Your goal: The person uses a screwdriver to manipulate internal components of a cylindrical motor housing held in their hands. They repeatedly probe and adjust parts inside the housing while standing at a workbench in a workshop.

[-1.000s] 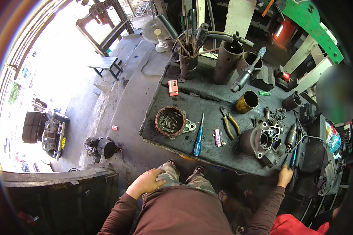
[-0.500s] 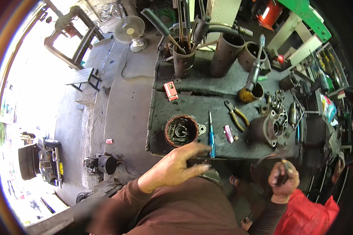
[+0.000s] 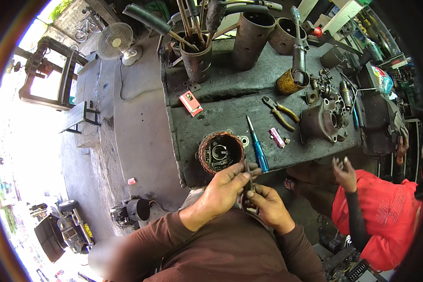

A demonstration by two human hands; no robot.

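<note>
In front of my body, both hands meet at a thin dark curved strip (image 3: 250,199), whose exact kind I cannot make out. My left hand (image 3: 219,193) pinches its upper end between thumb and fingers. Lower down, my right hand (image 3: 270,207) grips the same strip. Just beyond my left hand, on the bench's near edge, stands a round motor housing (image 3: 221,151) ringed with copper windings. A blue-handled screwdriver (image 3: 258,149) lies to its right, pointing away from me. Beside that are a small pink tube-shaped item (image 3: 276,137) and yellow-handled pliers (image 3: 282,114).
A dark workbench (image 3: 221,113) bears a red-and-white box (image 3: 191,103), a can of tools (image 3: 196,63), a tall metal cylinder (image 3: 253,40) and a metal casting (image 3: 322,121). Close on my right is a co-worker in a red shirt (image 3: 385,211). A fan (image 3: 115,42) stands far left.
My right hand has come left from the bench's right side, bringing the dark strip to my left hand, which now pinches it. The view has shifted, and the red-shirted co-worker shows more fully.
</note>
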